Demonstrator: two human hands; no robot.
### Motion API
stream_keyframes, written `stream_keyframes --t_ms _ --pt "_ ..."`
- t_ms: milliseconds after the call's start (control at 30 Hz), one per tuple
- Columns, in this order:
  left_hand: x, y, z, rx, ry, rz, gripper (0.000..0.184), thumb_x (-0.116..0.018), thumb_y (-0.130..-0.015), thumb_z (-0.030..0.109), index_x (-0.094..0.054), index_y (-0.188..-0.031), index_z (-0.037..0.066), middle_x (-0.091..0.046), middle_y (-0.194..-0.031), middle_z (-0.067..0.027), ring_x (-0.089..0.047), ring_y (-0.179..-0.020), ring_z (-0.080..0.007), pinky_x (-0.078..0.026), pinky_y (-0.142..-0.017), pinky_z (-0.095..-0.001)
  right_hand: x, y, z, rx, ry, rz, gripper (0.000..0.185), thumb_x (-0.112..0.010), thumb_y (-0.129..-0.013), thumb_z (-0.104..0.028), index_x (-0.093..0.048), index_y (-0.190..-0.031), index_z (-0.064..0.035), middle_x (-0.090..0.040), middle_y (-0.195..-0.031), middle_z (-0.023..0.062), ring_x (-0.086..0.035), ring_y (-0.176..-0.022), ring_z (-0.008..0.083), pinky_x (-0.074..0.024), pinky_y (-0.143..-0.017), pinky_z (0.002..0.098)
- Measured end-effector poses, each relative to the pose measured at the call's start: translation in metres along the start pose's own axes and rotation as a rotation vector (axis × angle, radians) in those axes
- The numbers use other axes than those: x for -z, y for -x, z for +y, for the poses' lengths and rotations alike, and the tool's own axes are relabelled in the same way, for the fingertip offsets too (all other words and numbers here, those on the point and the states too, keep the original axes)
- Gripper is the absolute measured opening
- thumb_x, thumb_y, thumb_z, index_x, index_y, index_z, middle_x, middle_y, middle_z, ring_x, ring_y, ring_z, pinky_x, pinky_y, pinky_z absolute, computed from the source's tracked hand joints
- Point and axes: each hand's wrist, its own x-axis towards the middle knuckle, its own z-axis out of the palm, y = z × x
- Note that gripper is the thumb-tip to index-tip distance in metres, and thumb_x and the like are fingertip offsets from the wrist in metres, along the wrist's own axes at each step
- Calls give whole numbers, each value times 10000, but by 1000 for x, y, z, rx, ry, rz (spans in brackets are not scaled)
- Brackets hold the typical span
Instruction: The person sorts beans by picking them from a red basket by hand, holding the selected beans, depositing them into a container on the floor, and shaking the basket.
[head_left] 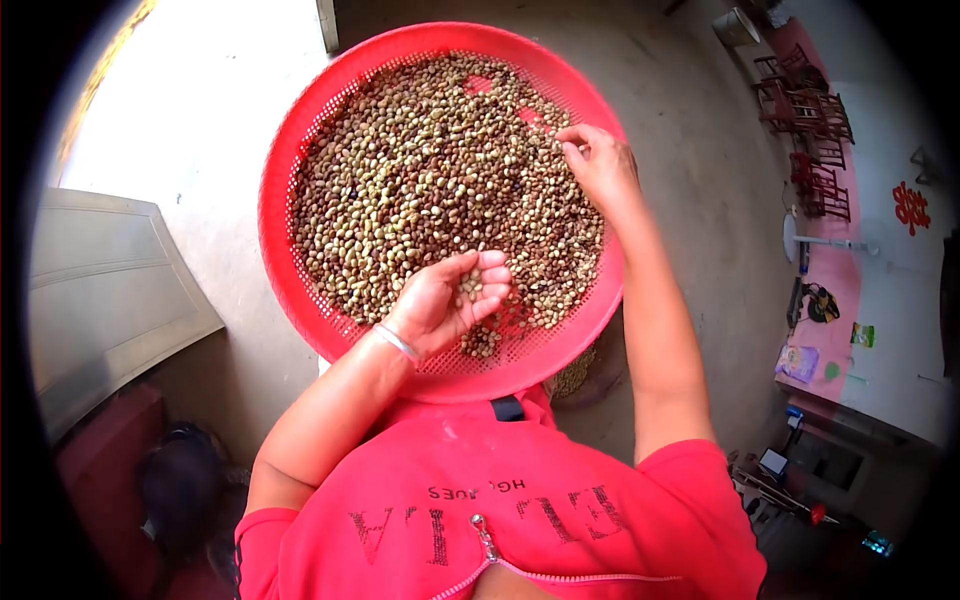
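Bare grey concrete floor [690,130] spreads around the seated-looking person, with dark red wooden chairs [815,120] along the far right side and a pale panel [120,290] at the left. A broad, round, bright red plastic basket with a perforated wall [275,200] sits close against the red short-sleeved shirt [440,480], probably so that both hands reach its contents easily. Small oval beans in green, tan and brown [400,170] lie inside it, heaped toward the middle and left.

The left hand [430,305], with a silvery bracelet [397,343] at its wrist, is turned palm up over the near part of the basket. Its fingers are open and loosely curled, cradling a few beans; the cupped shape likely keeps them from rolling off. The right hand [605,170] is over the right side, thumb and forefinger close together (whether a bean sits between them, one cannot tell).

Red mesh shows through near the far edge and below the left hand, where the beans thin out. The right forearm crosses the rim, while the space between the two hands leaves them room to move.
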Motion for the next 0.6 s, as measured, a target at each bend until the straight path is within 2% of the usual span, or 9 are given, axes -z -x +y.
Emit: stream_keyframes --t_ms 33,67,167,467,533,600 --pt "1 1 0 -7 -11 4 323 -387 -1031 217 -563 -1161 -21 -663 -962 -103 -657 -831 -192 -579 -761 -294 0 -7 3 72 81 87 165 -638 -860 -177 -703 -1005 -133 -684 -926 83 -651 -781 208 -516 -750 343" --pt "1 1 0 -17 -21 9 325 -385 -1031 215 -565 -1158 -23 -668 -945 -99 -657 -805 -183 -577 -730 -293 0 -14 6 75 84 92 165 -638 -860 -177 -703 -1005 -133 -684 -926 83 -651 -781 208 -516 -750 343" --pt "-1 2 1 -27 -58 29 312 -384 -1030 219 -571 -1148 -2 -661 -937 -78 -637 -783 -169 -560 -692 -273 -3 -27 7 101 138 104 164 -576 -887 -154 -687 -1005 -129 -667 -985 112 -638 -923 319 -501 -836 407" --pt "0 2 2 -69 -96 52 307 -394 -1020 195 -563 -1148 -28 -658 -918 -87 -633 -763 -163 -560 -689 -272 -30 -62 15 182 165 156 184 -622 -850 -113 -675 -1025 -94 -665 -980 123 -636 -926 321 -502 -857 411" --pt "0 1 2 -80 -112 55 307 -398 -1019 196 -564 -1146 -29 -654 -915 -85 -633 -764 -162 -560 -686 -270 -38 -67 19 283 240 244 179 -635 -854 -149 -686 -1019 -103 -660 -978 125 -634 -948 326 -508 -864 434" --pt "-1 2 1 -84 -115 63 307 -400 -1019 198 -565 -1145 -28 -650 -911 -82 -631 -759 -163 -559 -685 -270 -40 -68 20 255 221 210 180 -619 -854 -125 -683 -1016 -80 -660 -968 139 -637 -945 333 -509 -873 431"
